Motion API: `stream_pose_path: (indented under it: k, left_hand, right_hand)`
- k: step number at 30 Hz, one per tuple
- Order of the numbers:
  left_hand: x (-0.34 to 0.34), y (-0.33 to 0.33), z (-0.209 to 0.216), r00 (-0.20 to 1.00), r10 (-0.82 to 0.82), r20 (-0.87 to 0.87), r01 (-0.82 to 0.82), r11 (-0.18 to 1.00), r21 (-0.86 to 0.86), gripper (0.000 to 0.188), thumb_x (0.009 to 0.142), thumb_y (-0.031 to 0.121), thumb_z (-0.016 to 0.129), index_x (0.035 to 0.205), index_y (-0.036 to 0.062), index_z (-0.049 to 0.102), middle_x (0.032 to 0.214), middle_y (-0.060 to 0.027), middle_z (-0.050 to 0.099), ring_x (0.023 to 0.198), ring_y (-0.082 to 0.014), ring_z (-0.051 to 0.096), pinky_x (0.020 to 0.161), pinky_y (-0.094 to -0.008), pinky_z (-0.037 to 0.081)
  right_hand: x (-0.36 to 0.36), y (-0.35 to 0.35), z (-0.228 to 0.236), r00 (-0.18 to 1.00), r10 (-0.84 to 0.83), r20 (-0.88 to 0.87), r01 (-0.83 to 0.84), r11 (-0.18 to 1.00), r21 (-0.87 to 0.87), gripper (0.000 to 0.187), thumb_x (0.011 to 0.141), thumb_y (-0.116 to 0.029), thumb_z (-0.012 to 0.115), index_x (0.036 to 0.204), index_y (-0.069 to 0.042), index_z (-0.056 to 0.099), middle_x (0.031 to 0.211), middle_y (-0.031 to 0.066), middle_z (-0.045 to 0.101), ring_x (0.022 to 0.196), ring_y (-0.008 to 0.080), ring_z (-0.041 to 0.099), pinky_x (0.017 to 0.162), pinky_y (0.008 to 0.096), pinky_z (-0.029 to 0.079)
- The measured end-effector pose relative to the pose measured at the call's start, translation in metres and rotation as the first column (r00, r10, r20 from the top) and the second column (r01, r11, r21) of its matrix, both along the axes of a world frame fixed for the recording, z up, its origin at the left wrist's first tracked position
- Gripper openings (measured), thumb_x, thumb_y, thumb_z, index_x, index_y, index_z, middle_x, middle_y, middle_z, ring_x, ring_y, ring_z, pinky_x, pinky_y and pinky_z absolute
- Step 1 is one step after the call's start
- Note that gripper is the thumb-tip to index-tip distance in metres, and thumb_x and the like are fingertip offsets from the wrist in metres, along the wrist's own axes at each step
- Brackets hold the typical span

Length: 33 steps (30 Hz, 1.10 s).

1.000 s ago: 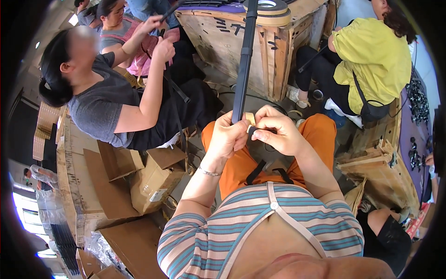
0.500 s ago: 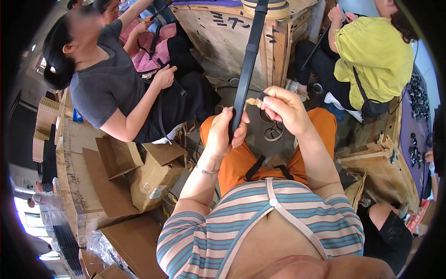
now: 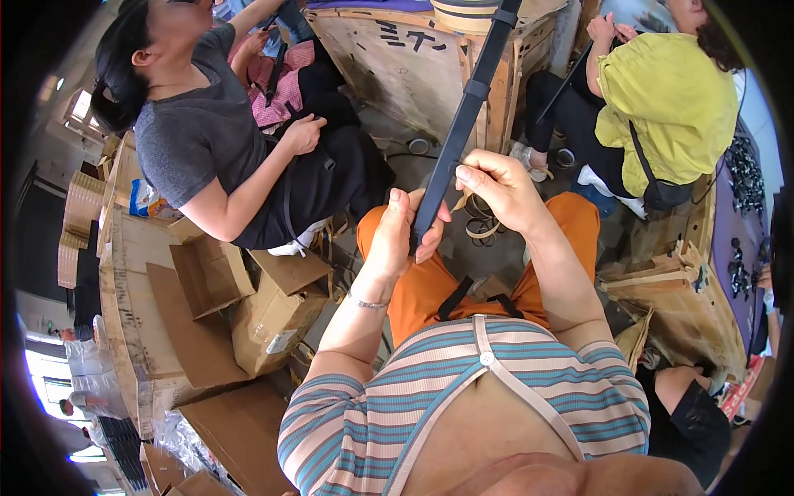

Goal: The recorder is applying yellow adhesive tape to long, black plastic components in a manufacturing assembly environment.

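A long, flat black bar point(image 3: 451, 153) with raised collars along it slants up and to the right in front of me. My left hand point(image 3: 405, 227) is closed round its lower end, thumb on the near side and fingertips showing past the far side. My right hand point(image 3: 500, 190) is at the bar's right edge, thumb and fingers pinched against it. What the pinch covers is hidden; a small tan strip point(image 3: 461, 201) shows just below these fingers.
Open cardboard boxes point(image 3: 277, 322) stand by a wooden crate at my left. A person in a grey shirt point(image 3: 186, 124) sits at the left, another in a yellow shirt point(image 3: 666, 107) at the right. Ahead stands a wooden crate point(image 3: 397, 74); tan bands point(image 3: 481, 227) lie on the floor.
My right hand has moved slightly left and up to meet the bar, bringing its small tan and dark piece there. The bar's top has tilted right. The grey-shirted person has shifted right.
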<state>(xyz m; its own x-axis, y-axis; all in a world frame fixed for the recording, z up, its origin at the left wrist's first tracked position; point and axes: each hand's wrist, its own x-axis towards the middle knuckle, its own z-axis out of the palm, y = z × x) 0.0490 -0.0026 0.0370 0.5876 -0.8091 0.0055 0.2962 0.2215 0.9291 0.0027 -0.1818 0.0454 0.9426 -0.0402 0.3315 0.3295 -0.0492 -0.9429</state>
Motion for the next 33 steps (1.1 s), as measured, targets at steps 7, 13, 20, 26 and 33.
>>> stream_pose_path:
  k: [7, 13, 20, 26, 33]
  left_hand:
    - [0.001, -0.002, -0.001, 0.999, -0.009, -0.037, 0.008, 0.999, -0.037, 0.074, 0.083, 0.068, 0.019, 0.086, 0.0007, 0.048, 0.052, 0.0023, 0.038, 0.037, -0.0044, 0.03, 0.034, -0.0183, 0.024]
    - [0.005, -0.005, 0.0, 0.995, -0.038, -0.088, 0.032, 0.997, -0.076, 0.073, 0.084, 0.067, 0.018, 0.086, 0.0006, 0.048, 0.053, 0.0021, 0.039, 0.037, -0.0046, 0.03, 0.034, -0.0184, 0.024]
    - [0.007, -0.006, -0.002, 0.996, -0.036, -0.078, 0.029, 0.996, -0.078, 0.072, 0.085, 0.066, 0.017, 0.086, 0.0007, 0.047, 0.053, 0.0018, 0.039, 0.037, -0.0046, 0.03, 0.034, -0.0183, 0.024]
    - [0.004, -0.005, -0.003, 0.998, 0.0, -0.06, -0.003, 0.999, -0.052, 0.072, 0.085, 0.066, 0.016, 0.086, 0.0008, 0.046, 0.053, 0.0019, 0.039, 0.037, -0.0046, 0.031, 0.035, -0.0183, 0.025]
    - [0.001, -0.003, -0.003, 0.999, 0.016, -0.052, -0.018, 0.999, -0.049, 0.071, 0.086, 0.065, 0.016, 0.086, 0.0008, 0.046, 0.053, 0.0019, 0.039, 0.038, -0.0048, 0.03, 0.035, -0.0184, 0.025]
  right_hand:
    - [0.002, -0.005, -0.002, 0.998, -0.027, 0.054, 0.025, 0.999, 0.035, 0.021, 0.089, -0.017, 0.054, 0.075, -0.001, 0.055, 0.068, -0.0014, 0.053, 0.065, 0.0044, 0.044, 0.058, 0.0202, 0.035]
    - [0.003, -0.007, -0.005, 1.0, -0.029, -0.003, 0.029, 0.999, 0.033, 0.021, 0.089, -0.018, 0.053, 0.075, -0.002, 0.056, 0.068, -0.0026, 0.051, 0.064, 0.0032, 0.042, 0.057, 0.0194, 0.034]
    - [0.006, -0.002, -0.005, 0.999, -0.03, 0.027, 0.028, 0.996, 0.087, 0.022, 0.089, -0.019, 0.054, 0.075, -0.002, 0.056, 0.067, -0.0035, 0.05, 0.062, 0.0028, 0.04, 0.055, 0.0191, 0.033]
    - [0.006, -0.001, -0.006, 0.999, -0.044, 0.019, 0.044, 0.998, 0.038, 0.022, 0.088, -0.019, 0.054, 0.074, -0.002, 0.056, 0.067, -0.0028, 0.05, 0.062, 0.0036, 0.04, 0.056, 0.0201, 0.033]
    - [0.003, 0.004, -0.002, 0.999, -0.052, -0.005, 0.053, 0.998, 0.022, 0.023, 0.089, -0.019, 0.053, 0.072, -0.003, 0.054, 0.067, -0.0026, 0.049, 0.063, 0.0043, 0.042, 0.058, 0.0195, 0.034]
